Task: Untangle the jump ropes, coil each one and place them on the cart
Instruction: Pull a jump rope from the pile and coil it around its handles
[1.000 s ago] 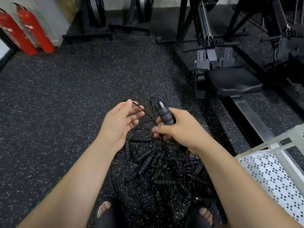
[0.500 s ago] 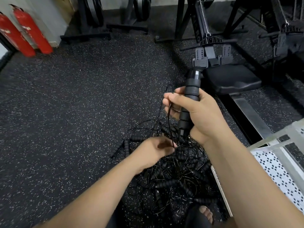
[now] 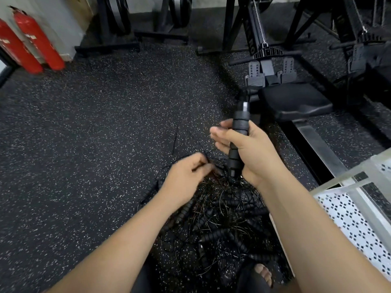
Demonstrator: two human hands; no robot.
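A tangled heap of black jump ropes (image 3: 220, 220) with ribbed foam handles lies on the speckled floor between my feet. My right hand (image 3: 247, 149) grips one black handle (image 3: 238, 142) upright above the heap, fingers partly extended to the left. My left hand (image 3: 186, 176) sits lower, at the heap's top edge, fingers curled and pinching a thin black cord (image 3: 204, 157) that rises from the pile. The white perforated cart (image 3: 351, 212) stands at the right edge.
A black rowing machine with seat (image 3: 296, 102) and rail (image 3: 317, 149) runs along the right. Two red fire extinguishers (image 3: 31, 43) lean at the far left wall. Weight racks (image 3: 118, 24) stand at the back. Speckled floor lies open to the left.
My right hand lifted the handle from low over the heap to upright. My left hand dropped from beside it down to the pile and took hold of a cord.
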